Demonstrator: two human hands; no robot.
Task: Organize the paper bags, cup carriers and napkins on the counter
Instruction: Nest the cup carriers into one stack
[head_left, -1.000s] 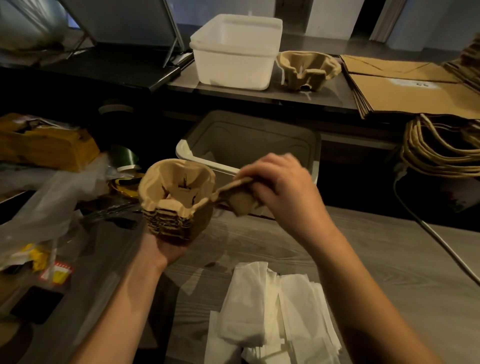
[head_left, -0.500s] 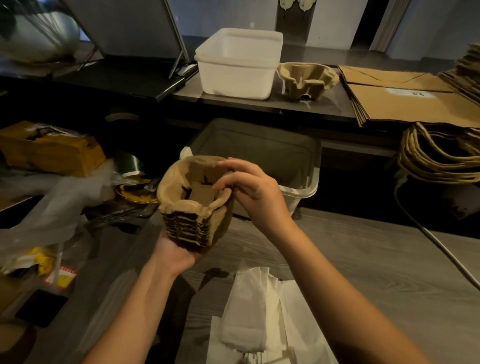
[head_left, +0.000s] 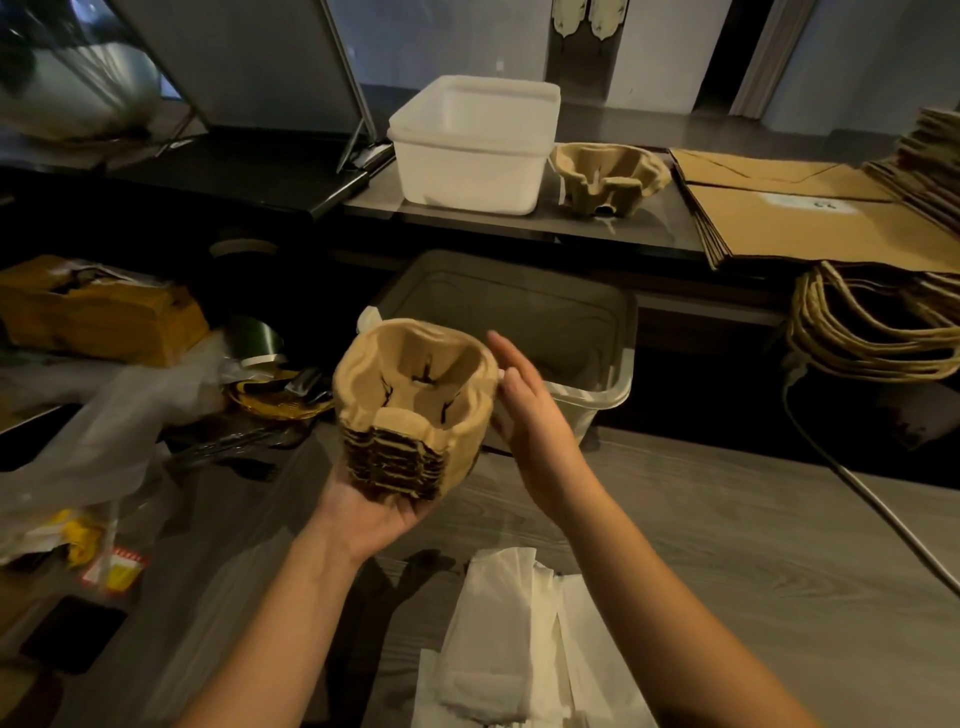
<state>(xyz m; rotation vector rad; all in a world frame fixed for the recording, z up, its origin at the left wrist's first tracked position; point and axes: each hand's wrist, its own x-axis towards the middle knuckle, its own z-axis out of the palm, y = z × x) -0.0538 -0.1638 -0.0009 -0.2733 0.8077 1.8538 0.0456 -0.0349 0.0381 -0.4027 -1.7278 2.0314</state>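
- Presently, the stack of nested brown moulded-pulp cup carriers (head_left: 415, 410) is held in the air above the near-left part of the grey wood-grain table (head_left: 727, 545), in front of the grey translucent plastic bin (head_left: 618, 384).
- The left hand (head_left: 374, 509) supports the stack from below, and its grip is curled round the base.
- The right hand (head_left: 530, 415) has no grip on anything. Its fingers are straight and flat against, or just beside, the right wall of the stack; contact cannot be confirmed.
- Step in hand, as judged: squaring the nested carriers so that they sit flush.
- Recommended method: keep the left palm level under the base, then press inward and downward with the flat right hand. The layered edges on the near face look uneven and should be checked.
- Risk, as judged: pulp walls crush easily, so firm and even pressure is better than pinching.
- A likely place for the stack is beside the single brown pulp cup carrier (head_left: 608, 176) on the far shelf.
- White rectangular plastic tub (head_left: 472, 150), far centre: its interior is not visible from this angle.
- Grey bin, centre: nothing can be made out on the part of its floor that shows.
- The wells of the top carrier hold nothing.
- Flat brown paper bags (head_left: 800, 218) lie stacked at far right, with their twisted paper handles (head_left: 872, 332) hanging below.
- White paper napkins (head_left: 509, 649) lie in a loose pile on the near part of the table and are not yet tidied.
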